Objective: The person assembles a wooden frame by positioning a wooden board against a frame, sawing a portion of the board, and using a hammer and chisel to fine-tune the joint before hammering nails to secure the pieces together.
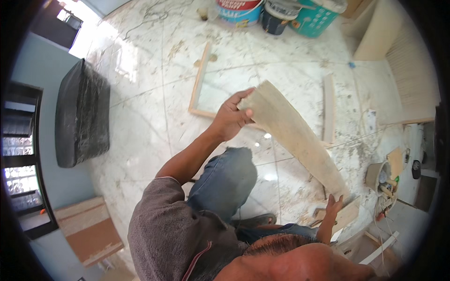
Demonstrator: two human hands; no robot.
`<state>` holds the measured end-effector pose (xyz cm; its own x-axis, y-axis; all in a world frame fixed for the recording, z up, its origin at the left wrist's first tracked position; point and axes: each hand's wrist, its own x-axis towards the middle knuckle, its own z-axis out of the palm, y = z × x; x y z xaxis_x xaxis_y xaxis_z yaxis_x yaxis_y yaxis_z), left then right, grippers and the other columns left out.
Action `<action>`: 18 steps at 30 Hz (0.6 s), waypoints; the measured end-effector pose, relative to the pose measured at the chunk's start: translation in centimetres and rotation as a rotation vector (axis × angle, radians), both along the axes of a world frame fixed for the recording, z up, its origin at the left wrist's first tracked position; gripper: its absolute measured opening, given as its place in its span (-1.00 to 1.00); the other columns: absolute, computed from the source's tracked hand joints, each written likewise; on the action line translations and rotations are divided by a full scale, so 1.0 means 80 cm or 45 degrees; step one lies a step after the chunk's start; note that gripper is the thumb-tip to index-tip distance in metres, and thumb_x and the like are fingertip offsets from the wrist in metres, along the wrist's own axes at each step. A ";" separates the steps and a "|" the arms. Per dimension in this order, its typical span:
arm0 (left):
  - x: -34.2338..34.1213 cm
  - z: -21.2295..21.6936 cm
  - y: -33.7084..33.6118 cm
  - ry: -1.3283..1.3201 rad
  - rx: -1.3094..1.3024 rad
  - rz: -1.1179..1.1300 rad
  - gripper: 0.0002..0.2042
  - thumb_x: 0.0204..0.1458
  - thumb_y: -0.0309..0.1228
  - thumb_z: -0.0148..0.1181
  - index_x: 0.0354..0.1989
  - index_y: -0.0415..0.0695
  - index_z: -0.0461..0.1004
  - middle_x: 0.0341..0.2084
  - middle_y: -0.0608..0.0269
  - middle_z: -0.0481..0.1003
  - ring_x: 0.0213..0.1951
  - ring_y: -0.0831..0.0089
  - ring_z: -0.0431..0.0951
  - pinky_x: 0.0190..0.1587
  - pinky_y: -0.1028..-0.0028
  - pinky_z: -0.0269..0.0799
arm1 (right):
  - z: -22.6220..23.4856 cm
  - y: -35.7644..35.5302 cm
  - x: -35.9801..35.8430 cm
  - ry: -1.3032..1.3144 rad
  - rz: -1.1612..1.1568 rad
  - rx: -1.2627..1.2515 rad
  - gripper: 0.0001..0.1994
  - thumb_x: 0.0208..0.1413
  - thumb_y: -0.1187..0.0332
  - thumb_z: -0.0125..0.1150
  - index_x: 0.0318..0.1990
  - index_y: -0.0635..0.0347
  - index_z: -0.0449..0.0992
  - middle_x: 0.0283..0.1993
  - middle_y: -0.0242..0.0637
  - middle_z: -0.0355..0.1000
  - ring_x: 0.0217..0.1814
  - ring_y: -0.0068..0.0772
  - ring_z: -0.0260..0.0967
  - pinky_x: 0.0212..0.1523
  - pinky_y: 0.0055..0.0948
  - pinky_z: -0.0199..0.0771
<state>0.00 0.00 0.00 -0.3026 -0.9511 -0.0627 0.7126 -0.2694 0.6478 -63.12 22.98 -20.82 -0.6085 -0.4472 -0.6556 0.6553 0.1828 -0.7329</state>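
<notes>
A long pale wooden board (297,136) slants across the middle, held above the tiled floor. My left hand (233,117) grips its far end, thumb on top and the other fingers partly hidden behind. At the near right end, my right hand (333,208) has its fingers against the board's lower end, partly hidden. Beneath the board, a thin wooden frame (199,86) lies on the floor, partly covered by it. A separate-looking wooden strip (329,107) lies to the right. By my right hand is a shorter wood piece (349,213).
Paint buckets (239,14) stand at the far side, beside a teal bucket (316,18). A bucket of tools (377,177) is at the right. A black wrapped bundle (83,117) leans at the left wall, near a brown panel (93,232). Large sheets (412,65) stand at the right.
</notes>
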 end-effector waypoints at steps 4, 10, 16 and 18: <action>-0.041 0.057 -0.012 -0.041 -0.154 -0.128 -0.44 -0.09 -0.55 0.32 0.14 -0.11 0.28 0.14 0.22 0.31 0.13 0.35 0.35 0.14 0.22 0.34 | 0.067 -0.028 0.047 0.108 -0.122 0.020 -0.20 0.19 0.09 0.09 0.35 0.34 -0.22 0.30 0.37 -0.18 0.33 0.22 -0.03 0.25 -0.06 0.23; -0.065 0.107 -0.012 -0.236 -0.439 -0.094 -0.38 -0.07 -0.51 0.33 0.21 -0.19 0.22 0.07 0.20 0.36 0.08 0.45 0.37 0.14 0.42 0.31 | 0.080 -0.042 0.058 0.091 0.025 -0.124 -0.32 0.25 0.05 -0.06 0.35 0.25 -0.13 0.33 0.12 -0.09 0.33 0.19 -0.01 0.28 -0.01 0.16; -0.062 0.097 -0.009 -0.371 -0.480 0.034 -0.37 -0.04 -0.48 0.31 0.24 -0.24 0.18 0.07 0.19 0.36 0.08 0.46 0.37 0.13 0.44 0.30 | 0.073 -0.051 0.073 0.108 0.060 -0.070 -0.40 0.27 0.14 -0.05 0.31 0.31 -0.04 0.27 0.02 0.05 0.24 0.12 0.12 0.21 -0.05 0.27; -0.061 0.094 -0.009 -0.401 -0.458 0.058 -0.38 -0.02 -0.47 0.30 0.24 -0.24 0.19 0.07 0.19 0.36 0.08 0.46 0.37 0.11 0.46 0.32 | 0.072 -0.052 0.073 0.093 0.001 -0.047 -0.43 0.24 0.20 0.02 0.26 0.39 0.04 0.18 0.02 0.17 0.12 0.03 0.27 0.11 -0.13 0.43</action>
<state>-4.85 -0.69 7.53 -0.2788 -0.9412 0.1909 0.4729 0.0384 0.8803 -57.31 18.82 -15.05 -0.6535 -0.4708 -0.5928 0.5999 0.1554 -0.7848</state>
